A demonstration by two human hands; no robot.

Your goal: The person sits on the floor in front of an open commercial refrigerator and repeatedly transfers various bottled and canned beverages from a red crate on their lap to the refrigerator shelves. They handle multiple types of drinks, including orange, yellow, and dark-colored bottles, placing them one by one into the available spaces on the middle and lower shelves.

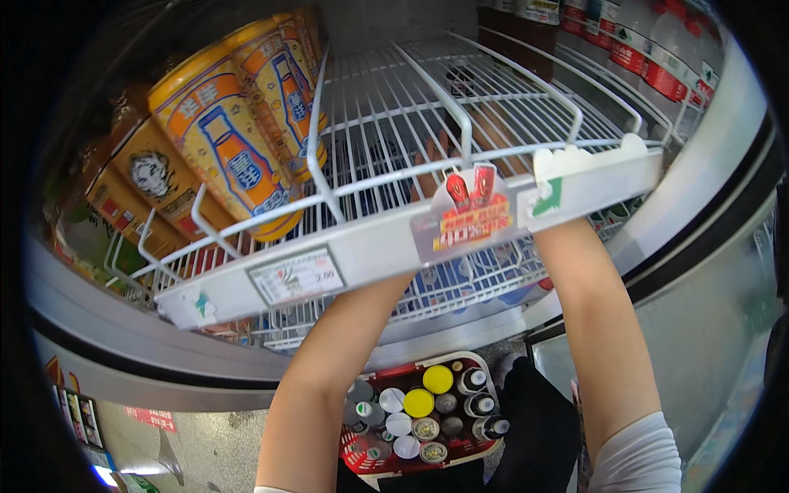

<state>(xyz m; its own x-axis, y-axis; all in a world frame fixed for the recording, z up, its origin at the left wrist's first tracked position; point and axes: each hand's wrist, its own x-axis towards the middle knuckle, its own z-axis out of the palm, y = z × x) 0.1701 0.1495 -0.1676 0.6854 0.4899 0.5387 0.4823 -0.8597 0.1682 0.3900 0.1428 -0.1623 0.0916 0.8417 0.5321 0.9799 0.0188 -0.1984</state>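
Both my forearms reach beneath a white wire shelf (394, 117) inside a refrigerated display case. Through its wires I partly see my left hand (436, 150), fingers raised. My right hand (493, 126) is to its right, also behind the wires. Between and just beyond the hands stands a dark bottle (459, 83) on the level below. The wires hide whether either hand grips it. Across the shelf front runs a white label strip (376, 246) with a price tag (296, 275) and a promotional card (462, 215).
Orange drink cans (228, 148) and orange cartons (151, 166) stand left on the shelf. Red-labelled bottles (662, 61) fill the right rear. Below, a red basket (363, 462) on the floor holds several bottles and cans. A glass door (696, 320) stands open at right.
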